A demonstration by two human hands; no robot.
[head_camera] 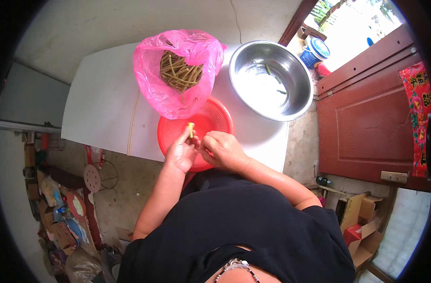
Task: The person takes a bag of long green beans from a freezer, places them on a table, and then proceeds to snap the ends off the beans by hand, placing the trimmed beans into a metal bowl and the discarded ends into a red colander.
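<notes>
My left hand [182, 150] pinches a short green stalk piece [190, 131] upright between thumb and fingers, above a red plastic colander [220, 116]. Close beside it, my right hand [225, 148] has its fingers curled down near the left fingertips; whether anything is inside them is hidden. A pink plastic bag [147, 79] stands just beyond, partly covering the colander's far left side. Long brownish stalks or bean pods [182, 72] lie in the bag. To the right, a stainless steel basin [245, 93] contains a few short green pieces [268, 69].
The white tabletop [102, 106] carries the bag, colander and basin. A reddish-brown door [364, 123] stands at right, near a blue and white bucket [313, 53]. Cardboard boxes [365, 244] lie at lower right; clutter [63, 233] lines the left floor.
</notes>
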